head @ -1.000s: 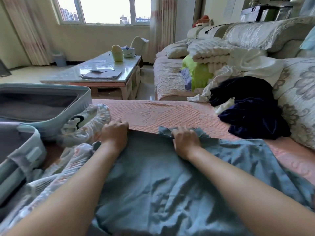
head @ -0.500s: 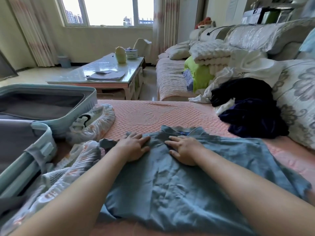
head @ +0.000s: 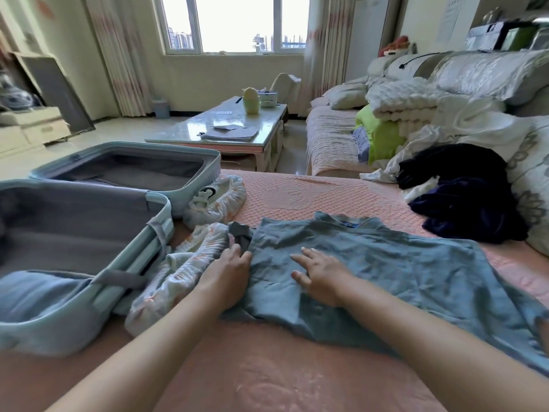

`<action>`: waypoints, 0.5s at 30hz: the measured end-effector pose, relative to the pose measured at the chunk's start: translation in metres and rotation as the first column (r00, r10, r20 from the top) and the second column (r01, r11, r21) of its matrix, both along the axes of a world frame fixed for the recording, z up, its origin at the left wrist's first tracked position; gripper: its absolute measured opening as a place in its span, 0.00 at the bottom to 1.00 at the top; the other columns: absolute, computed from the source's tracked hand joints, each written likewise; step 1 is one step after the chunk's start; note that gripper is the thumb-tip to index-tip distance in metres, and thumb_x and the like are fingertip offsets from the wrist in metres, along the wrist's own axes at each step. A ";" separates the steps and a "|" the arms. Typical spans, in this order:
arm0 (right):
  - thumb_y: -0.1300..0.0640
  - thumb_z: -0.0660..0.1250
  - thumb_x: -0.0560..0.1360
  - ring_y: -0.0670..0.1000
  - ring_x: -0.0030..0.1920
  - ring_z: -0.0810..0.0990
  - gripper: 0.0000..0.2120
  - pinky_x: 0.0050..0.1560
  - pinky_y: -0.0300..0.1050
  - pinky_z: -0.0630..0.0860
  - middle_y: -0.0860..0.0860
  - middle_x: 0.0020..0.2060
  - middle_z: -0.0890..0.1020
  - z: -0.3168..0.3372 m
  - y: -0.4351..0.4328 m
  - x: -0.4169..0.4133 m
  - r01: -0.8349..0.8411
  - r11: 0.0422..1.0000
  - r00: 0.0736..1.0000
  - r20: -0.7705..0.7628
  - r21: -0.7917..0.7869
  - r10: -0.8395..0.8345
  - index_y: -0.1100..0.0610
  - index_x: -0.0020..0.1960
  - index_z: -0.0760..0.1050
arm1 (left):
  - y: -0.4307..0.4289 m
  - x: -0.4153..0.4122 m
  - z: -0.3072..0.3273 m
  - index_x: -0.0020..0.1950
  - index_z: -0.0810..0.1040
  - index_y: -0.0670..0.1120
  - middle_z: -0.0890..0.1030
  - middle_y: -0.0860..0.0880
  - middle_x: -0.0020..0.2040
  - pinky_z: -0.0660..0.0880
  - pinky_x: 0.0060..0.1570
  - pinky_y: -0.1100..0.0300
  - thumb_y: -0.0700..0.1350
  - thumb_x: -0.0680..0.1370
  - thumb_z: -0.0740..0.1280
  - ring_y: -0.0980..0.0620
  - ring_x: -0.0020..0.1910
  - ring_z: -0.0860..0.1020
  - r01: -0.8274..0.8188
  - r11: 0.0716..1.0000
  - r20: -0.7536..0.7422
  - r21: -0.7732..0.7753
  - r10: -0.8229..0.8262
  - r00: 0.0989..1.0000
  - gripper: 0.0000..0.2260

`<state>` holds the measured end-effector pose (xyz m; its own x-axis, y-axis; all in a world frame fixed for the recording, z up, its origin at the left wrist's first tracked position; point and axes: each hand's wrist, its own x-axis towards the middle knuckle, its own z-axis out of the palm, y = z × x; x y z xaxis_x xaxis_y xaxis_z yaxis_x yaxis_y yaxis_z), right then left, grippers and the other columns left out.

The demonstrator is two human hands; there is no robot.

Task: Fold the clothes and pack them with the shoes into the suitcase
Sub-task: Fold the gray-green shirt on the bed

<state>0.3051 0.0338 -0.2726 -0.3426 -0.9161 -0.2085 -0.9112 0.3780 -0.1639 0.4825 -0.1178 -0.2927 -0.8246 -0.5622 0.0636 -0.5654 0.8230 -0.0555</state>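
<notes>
- A blue-grey T-shirt [head: 386,269] lies spread on a pink quilted cover [head: 297,191], collar at its far edge.
- The left hand [head: 228,275] curls its fingers round the T-shirt's left edge, just below the bunched sleeve [head: 240,234].
- The right hand [head: 322,272] lies flat on the T-shirt, fingers straight and spread, holding nothing.
- An open pale-blue suitcase [head: 160,209] sits left of the T-shirt.
- Between the two, in patterned covers, lie a near shoe [head: 178,272], touching the sleeve, and a far shoe [head: 215,200].
- Navy garments [head: 463,203] are heaped to the T-shirt's far right.
</notes>
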 end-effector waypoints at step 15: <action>0.63 0.58 0.75 0.48 0.81 0.43 0.40 0.80 0.45 0.44 0.50 0.82 0.45 -0.013 0.060 0.056 -0.256 0.957 0.967 -0.024 -0.138 0.255 0.49 0.83 0.45 | 0.053 0.051 0.038 0.50 0.75 0.54 0.77 0.51 0.46 0.72 0.42 0.57 0.31 0.76 0.55 0.47 0.45 0.77 0.064 0.828 -0.559 0.557 0.317 0.766 0.18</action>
<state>0.3607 0.0935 -0.2856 -0.0943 -0.9930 -0.0714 -0.9755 0.1065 -0.1926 0.5339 -0.0648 -0.2548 -0.6267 -0.7565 0.1871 -0.4160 0.5278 0.7405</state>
